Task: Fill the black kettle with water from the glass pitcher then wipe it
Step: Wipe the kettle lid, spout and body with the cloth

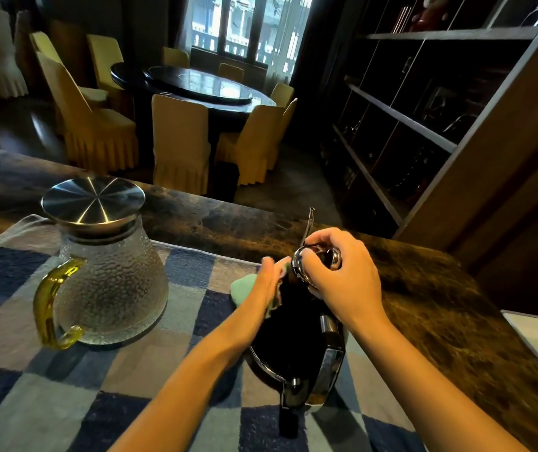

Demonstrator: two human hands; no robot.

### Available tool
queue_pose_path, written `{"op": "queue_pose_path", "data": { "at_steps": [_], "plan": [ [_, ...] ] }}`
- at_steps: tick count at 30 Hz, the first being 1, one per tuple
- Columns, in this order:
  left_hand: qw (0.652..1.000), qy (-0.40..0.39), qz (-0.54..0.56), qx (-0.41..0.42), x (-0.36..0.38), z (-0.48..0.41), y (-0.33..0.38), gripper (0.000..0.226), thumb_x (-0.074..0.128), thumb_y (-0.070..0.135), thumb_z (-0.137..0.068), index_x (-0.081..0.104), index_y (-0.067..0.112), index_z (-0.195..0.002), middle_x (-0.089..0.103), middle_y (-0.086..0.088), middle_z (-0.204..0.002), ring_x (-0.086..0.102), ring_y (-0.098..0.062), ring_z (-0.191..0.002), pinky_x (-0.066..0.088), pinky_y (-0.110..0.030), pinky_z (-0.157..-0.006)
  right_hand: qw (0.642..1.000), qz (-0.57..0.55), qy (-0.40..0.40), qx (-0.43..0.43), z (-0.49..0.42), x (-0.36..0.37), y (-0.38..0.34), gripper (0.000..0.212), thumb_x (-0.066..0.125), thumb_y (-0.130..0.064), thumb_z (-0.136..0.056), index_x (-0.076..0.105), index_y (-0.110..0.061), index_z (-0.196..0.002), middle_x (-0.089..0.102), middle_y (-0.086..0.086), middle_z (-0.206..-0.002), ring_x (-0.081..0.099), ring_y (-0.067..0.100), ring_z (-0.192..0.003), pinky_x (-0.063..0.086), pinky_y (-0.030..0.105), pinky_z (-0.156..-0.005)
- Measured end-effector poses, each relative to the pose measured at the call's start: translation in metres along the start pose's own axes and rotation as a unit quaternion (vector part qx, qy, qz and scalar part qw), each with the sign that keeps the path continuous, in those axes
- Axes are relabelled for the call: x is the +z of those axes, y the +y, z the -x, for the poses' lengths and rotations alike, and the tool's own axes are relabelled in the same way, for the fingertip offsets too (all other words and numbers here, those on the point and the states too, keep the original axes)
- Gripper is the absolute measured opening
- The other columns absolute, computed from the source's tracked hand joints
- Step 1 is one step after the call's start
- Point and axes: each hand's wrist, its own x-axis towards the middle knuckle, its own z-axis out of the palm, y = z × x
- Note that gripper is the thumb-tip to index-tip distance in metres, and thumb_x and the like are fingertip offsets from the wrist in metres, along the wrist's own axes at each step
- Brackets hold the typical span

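Right grip [339,272] clamps black kettle [293,340] at top, left grip [269,282] clutches green cloth [243,288] against it; glass pitcher [114,282] lidded.

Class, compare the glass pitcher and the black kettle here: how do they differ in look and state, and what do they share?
1. The pitcher is clear, dimpled glass with a yellow handle; the kettle is black with shiny metal trim.
2. The pitcher stands untouched; the kettle is gripped at its top by the right hand while the left hand presses a green cloth against it.
Shared: both stand on the checked towel.
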Motion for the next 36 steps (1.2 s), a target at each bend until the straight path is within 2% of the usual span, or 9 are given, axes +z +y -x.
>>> {"op": "queue_pose_path", "data": {
  "at_steps": [3, 6, 9, 14, 21, 25, 28, 33, 36],
  "plan": [
    [0.998, -0.002, -0.068, 0.005, 0.011, -0.011, 0.018, 0.066, 0.024, 0.076, -0.081, 0.060, 0.032, -0.117, 0.064, 0.000, -0.120, 0.061, -0.005, -0.110, 0.048, -0.025, -0.097, 0.999, 0.022, 0.026, -0.012, 0.000, 0.001, 0.001, 0.026, 0.052, -0.044, -0.078, 0.056, -0.036, -0.102, 0.054, -0.018, -0.108, 0.048, 0.006, -0.105, 0.048, 0.041, -0.088],
    [0.996, -0.020, -0.090, -0.001, 0.008, -0.024, 0.031, 0.071, 0.008, 0.063, -0.089, 0.062, 0.020, -0.108, 0.070, 0.002, -0.098, 0.067, 0.000, -0.087, 0.053, -0.013, -0.073, 0.999, 0.025, 0.034, -0.003, 0.000, 0.000, -0.001, 0.034, 0.049, -0.044, -0.079, 0.053, -0.031, -0.111, 0.048, -0.015, -0.116, 0.044, 0.006, -0.111, 0.043, 0.040, -0.094],
    [0.992, -0.030, -0.113, -0.050, -0.005, -0.031, 0.026, 0.080, 0.007, 0.061, -0.092, 0.063, 0.009, -0.115, 0.069, -0.009, -0.109, 0.064, -0.014, -0.099, 0.051, -0.022, -0.084, 0.999, 0.024, 0.028, 0.006, 0.000, -0.001, -0.003, 0.037, 0.046, -0.044, -0.081, 0.052, -0.028, -0.113, 0.044, -0.018, -0.115, 0.043, 0.007, -0.113, 0.041, 0.039, -0.095],
    [0.994, 0.031, -0.093, -0.042, -0.023, -0.018, -0.010, 0.059, 0.018, 0.064, -0.091, 0.061, 0.033, -0.115, 0.061, 0.012, -0.121, 0.054, 0.000, -0.114, 0.033, -0.020, -0.099, 0.998, -0.041, -0.007, 0.036, 0.000, -0.003, -0.004, 0.033, 0.028, -0.050, -0.089, 0.047, -0.034, -0.110, 0.059, -0.014, -0.103, 0.058, 0.011, -0.091, 0.043, 0.029, -0.069],
    [0.984, 0.176, 0.000, -0.003, 0.030, -0.018, -0.024, 0.132, 0.036, 0.101, -0.036, 0.043, 0.016, -0.137, 0.046, -0.008, -0.143, 0.040, -0.024, -0.134, 0.031, -0.046, -0.113, 0.998, -0.043, -0.014, 0.045, 0.000, -0.003, -0.003, 0.023, 0.039, -0.051, -0.090, 0.045, -0.039, -0.109, 0.065, -0.015, -0.098, 0.061, 0.005, -0.090, 0.051, 0.032, -0.073],
    [0.998, 0.061, 0.012, 0.016, 0.024, -0.012, 0.018, 0.065, 0.014, 0.064, -0.087, 0.050, 0.026, -0.125, 0.064, 0.009, -0.110, 0.059, -0.004, -0.109, 0.048, -0.022, -0.091, 0.999, -0.017, -0.044, 0.007, 0.000, -0.008, -0.002, 0.020, 0.063, -0.049, -0.078, 0.056, -0.038, -0.094, 0.064, -0.020, -0.090, 0.061, 0.001, -0.087, 0.053, 0.031, -0.074],
    [0.999, 0.030, -0.015, 0.013, 0.003, -0.015, 0.014, 0.055, 0.007, 0.052, -0.094, 0.059, 0.036, -0.105, 0.066, 0.011, -0.105, 0.064, 0.003, -0.096, 0.049, -0.009, -0.077, 0.998, -0.013, -0.068, 0.006, -0.002, -0.010, -0.005, 0.027, 0.064, -0.053, -0.072, 0.057, -0.038, -0.093, 0.063, -0.020, -0.090, 0.059, 0.001, -0.089, 0.052, 0.030, -0.075],
    [0.997, 0.065, 0.006, -0.045, -0.009, 0.005, -0.020, 0.042, 0.023, 0.055, -0.093, 0.062, 0.043, -0.103, 0.066, 0.008, -0.117, 0.060, -0.008, -0.113, 0.047, -0.020, -0.092, 0.998, -0.016, -0.064, 0.011, -0.003, -0.008, -0.002, 0.023, 0.068, -0.047, -0.075, 0.057, -0.038, -0.094, 0.063, -0.019, -0.094, 0.059, 0.007, -0.094, 0.054, 0.039, -0.079],
    [0.994, 0.110, 0.015, -0.022, 0.003, 0.018, -0.010, 0.053, 0.028, 0.047, -0.097, 0.054, 0.013, -0.128, 0.057, -0.014, -0.131, 0.053, -0.026, -0.122, 0.045, -0.035, -0.098, 0.998, -0.012, -0.053, 0.010, -0.002, -0.005, 0.000, 0.024, 0.064, -0.052, -0.073, 0.056, -0.040, -0.093, 0.062, -0.020, -0.094, 0.059, 0.009, -0.094, 0.055, 0.041, -0.076]
  ]
}}
